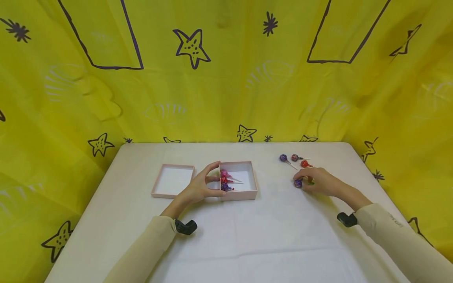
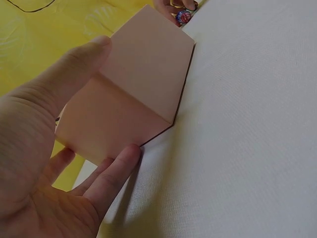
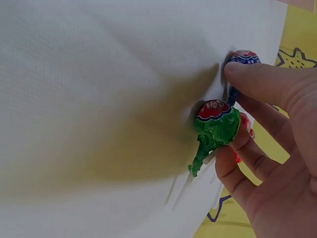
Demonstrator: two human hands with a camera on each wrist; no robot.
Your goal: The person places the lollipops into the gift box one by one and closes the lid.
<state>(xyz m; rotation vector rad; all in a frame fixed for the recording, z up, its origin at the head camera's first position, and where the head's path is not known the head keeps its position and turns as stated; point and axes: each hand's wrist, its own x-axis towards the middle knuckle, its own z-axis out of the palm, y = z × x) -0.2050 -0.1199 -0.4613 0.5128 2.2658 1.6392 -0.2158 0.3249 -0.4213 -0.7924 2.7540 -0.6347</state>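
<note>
My left hand (image 1: 196, 189) grips the pale pink box (image 1: 239, 195) by its left side, thumb near the front corner and fingers toward the back. Three wrapped lollipops lie inside: a pink one (image 1: 224, 173), a red one (image 1: 224, 180) and a dark blue one (image 1: 225, 187). On the right of the table, my right hand (image 1: 320, 181) pinches a blue-purple lollipop (image 3: 245, 56) between thumb and fingers. Beside those fingers is a green lollipop (image 3: 218, 126) with a red top, mostly hidden in the head view. The left wrist view shows only the box's outer walls (image 2: 143, 64).
Beyond the right hand lie a purple lollipop (image 1: 283, 158), a dark reddish one (image 1: 294, 157) and a red one (image 1: 304, 163). A shallow pink-rimmed lid (image 1: 172, 195) lies left of the box. A yellow patterned curtain (image 1: 219, 98) borders the white-covered table (image 1: 269, 236).
</note>
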